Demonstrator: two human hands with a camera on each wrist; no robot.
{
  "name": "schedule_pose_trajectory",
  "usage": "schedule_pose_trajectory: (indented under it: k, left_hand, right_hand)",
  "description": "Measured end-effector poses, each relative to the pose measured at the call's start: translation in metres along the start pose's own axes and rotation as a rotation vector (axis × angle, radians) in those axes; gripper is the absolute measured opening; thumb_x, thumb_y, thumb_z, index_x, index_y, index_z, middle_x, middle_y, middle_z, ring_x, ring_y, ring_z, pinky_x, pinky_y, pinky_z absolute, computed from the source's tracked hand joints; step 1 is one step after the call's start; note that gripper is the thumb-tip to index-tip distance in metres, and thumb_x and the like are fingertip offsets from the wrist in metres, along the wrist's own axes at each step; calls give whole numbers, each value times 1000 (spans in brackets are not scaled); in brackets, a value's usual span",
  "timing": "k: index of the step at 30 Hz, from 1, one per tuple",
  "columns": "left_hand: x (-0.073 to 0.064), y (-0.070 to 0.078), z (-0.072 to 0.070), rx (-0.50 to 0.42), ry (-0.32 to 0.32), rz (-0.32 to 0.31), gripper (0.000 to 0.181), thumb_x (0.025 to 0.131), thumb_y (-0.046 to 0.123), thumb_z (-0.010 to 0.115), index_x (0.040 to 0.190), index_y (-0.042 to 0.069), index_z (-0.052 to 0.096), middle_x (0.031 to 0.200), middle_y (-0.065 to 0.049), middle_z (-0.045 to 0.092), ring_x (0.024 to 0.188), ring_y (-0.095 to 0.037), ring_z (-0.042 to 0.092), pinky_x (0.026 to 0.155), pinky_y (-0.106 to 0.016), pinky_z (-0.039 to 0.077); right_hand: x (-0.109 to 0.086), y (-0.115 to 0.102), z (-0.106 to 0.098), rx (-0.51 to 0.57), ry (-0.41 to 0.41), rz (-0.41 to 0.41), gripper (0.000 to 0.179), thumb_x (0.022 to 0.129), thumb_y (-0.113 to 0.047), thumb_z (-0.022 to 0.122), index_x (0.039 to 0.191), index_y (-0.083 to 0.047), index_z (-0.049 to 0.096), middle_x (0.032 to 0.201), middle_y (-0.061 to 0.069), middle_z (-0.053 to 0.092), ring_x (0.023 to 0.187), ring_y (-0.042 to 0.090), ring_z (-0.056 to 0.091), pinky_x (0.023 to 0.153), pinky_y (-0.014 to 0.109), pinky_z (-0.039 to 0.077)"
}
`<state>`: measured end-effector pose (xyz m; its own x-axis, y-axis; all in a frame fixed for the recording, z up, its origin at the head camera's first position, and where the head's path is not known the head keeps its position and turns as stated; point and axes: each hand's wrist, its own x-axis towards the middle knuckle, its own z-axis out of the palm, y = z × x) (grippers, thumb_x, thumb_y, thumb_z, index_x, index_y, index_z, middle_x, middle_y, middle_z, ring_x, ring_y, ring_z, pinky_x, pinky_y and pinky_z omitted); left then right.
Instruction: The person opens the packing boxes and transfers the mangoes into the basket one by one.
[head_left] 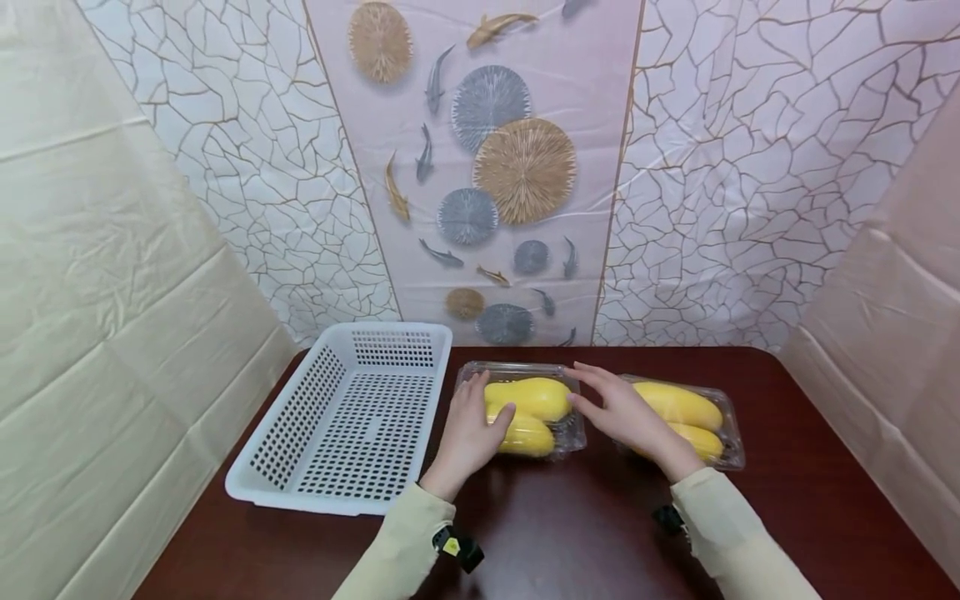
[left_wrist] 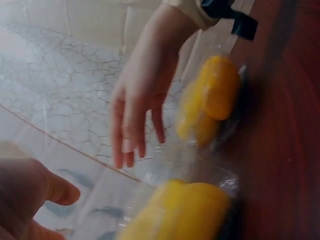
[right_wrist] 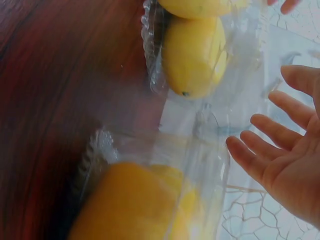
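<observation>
A clear plastic box (head_left: 576,433) with smooth yellow, elongated fruits (head_left: 534,397) sits at the middle of the table. My left hand (head_left: 467,429) is at its left side, fingers extended and thumb apart over the fruits in the head view. On the other side, my right hand (head_left: 630,414) reaches toward the box's right edge with its fingers spread. Under that forearm lies a second clear box (head_left: 738,446) of similar yellow fruits (head_left: 686,406), partly hidden. In the right wrist view the right hand (right_wrist: 292,155) shows an empty palm beside the boxes.
A white perforated plastic basket (head_left: 442,367) stands on the left of the dark red-brown table (head_left: 555,533), with nothing in it. Patterned cloth (head_left: 517,250) hangs right behind the table, and pale cloth walls (head_left: 885,333) flank both sides.
</observation>
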<state>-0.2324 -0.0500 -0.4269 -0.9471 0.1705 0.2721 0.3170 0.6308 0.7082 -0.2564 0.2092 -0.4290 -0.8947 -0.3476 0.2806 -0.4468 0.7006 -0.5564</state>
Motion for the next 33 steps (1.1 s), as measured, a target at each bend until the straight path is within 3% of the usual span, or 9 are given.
schedule_pose_trajectory:
  k: [3,6,12,19,24,33]
  left_hand:
    - [0,-8,12,-29,70,-20,67,98,27,62,152,-3,37,157,-30,28,147,-49,18,116,-65,15]
    - [0,-19,20,-84,140,-80,67,96,22,63,153,-2,36,160,-27,22,149,-46,11,116,-66,11]
    - [2,-33,28,-125,182,-151,65,95,20,62,152,-1,39,159,-26,26,148,-47,12,115,-66,14]
    - [3,-33,29,-103,149,-141,65,95,22,62,151,-2,40,158,-28,28,144,-48,24,112,-67,21]
    - [0,-32,27,-104,67,-116,66,96,23,61,153,-1,36,158,-28,27,143,-48,27,111,-64,29]
    - [-8,-37,18,-224,-60,-35,58,101,14,51,155,1,34,160,-21,31,147,-38,28,116,-56,27]
  right_hand:
    - [3,1,6,-16,-1,-28,48,102,-24,61,144,-4,54,154,21,41,138,43,42,106,61,38]
    - [2,1,11,-36,-32,-45,48,102,-23,62,144,-2,53,155,22,40,138,44,41,107,61,37]
    - [-1,4,16,-47,-62,-32,50,102,-26,61,144,0,53,158,20,36,137,43,43,107,61,38]
    - [-3,12,16,-25,-67,-30,52,103,-30,59,146,-3,52,160,19,33,137,43,43,107,62,38]
    - [-10,16,9,-13,-80,-20,52,104,-31,58,147,-3,51,160,20,33,138,44,41,107,62,37]
    - [-26,24,-10,7,-118,28,54,104,-34,56,149,-6,48,161,18,31,138,43,41,103,61,41]
